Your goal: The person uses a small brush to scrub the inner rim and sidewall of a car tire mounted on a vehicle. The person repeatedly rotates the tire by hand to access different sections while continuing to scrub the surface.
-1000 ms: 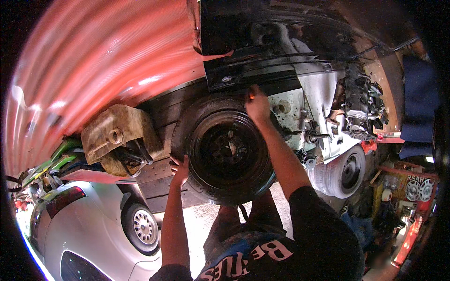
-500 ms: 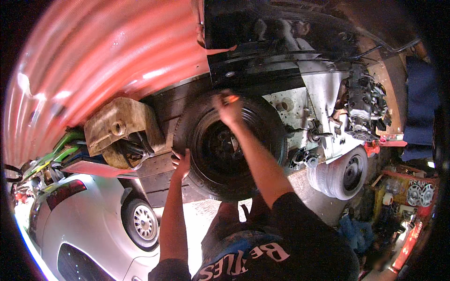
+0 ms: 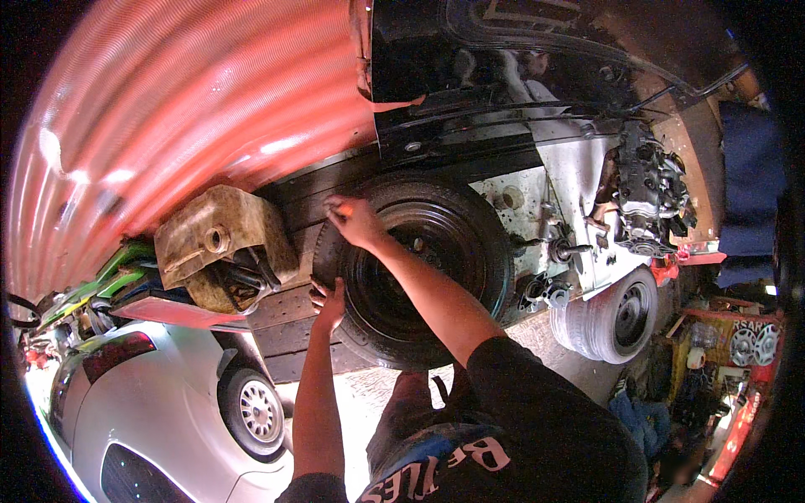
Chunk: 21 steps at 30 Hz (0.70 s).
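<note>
A black tyre on a dark steel wheel (image 3: 495, 260) lies on dark wooden boards before me. My left hand (image 3: 330, 303) rests against the tyre's left side, fingers apart. Just beyond it, my right hand (image 3: 359, 223) is closed at the tyre's upper left edge, with the forearm crossing over the wheel. A small orange thing (image 3: 346, 211) shows between its fingers; its kind is too small to make out.
A dirty tan tank (image 3: 226, 218) sits left of the wheel. Behind it hangs red corrugated sheeting (image 3: 210, 92). A silver car (image 3: 159, 402) stands lower left. An engine (image 3: 646, 184) and another wheel (image 3: 612, 318) are at the right.
My right hand has moved left and nearer, from the tyre's top to its upper left edge, with the orange thing still in it. My left hand stays at the tyre's left side.
</note>
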Available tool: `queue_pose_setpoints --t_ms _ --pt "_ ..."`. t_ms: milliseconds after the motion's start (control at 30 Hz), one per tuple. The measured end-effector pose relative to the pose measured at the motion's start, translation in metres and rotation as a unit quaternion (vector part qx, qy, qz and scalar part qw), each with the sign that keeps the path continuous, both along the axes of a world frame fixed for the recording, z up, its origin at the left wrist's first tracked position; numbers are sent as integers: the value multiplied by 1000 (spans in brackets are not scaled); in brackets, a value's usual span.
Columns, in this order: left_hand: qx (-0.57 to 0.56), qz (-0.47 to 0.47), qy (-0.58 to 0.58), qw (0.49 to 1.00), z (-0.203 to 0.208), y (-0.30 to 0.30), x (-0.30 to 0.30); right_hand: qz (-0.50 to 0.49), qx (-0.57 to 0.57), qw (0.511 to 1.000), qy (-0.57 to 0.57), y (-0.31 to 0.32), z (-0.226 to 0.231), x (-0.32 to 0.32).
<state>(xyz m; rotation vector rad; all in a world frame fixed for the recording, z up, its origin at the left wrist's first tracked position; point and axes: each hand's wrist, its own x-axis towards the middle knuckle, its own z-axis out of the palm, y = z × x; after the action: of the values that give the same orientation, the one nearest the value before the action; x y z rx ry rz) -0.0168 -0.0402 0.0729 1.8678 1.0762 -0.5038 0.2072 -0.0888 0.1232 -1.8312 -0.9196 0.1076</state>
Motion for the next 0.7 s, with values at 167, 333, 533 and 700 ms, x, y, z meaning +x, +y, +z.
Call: queue_pose_setpoints --t_ms 167,333,533,700 --pt "3 7 10 1000 14 5 -19 -313 -153 934 83 -85 29 61" --pt "45 -14 14 999 -49 14 -33 -332 -360 871 -44 -139 29 97" --pt "52 -29 15 998 -58 14 -30 -176 -270 946 -19 -47 11 58" --pt "48 8 15 999 -65 26 -19 25 -123 990 -62 12 1 21"
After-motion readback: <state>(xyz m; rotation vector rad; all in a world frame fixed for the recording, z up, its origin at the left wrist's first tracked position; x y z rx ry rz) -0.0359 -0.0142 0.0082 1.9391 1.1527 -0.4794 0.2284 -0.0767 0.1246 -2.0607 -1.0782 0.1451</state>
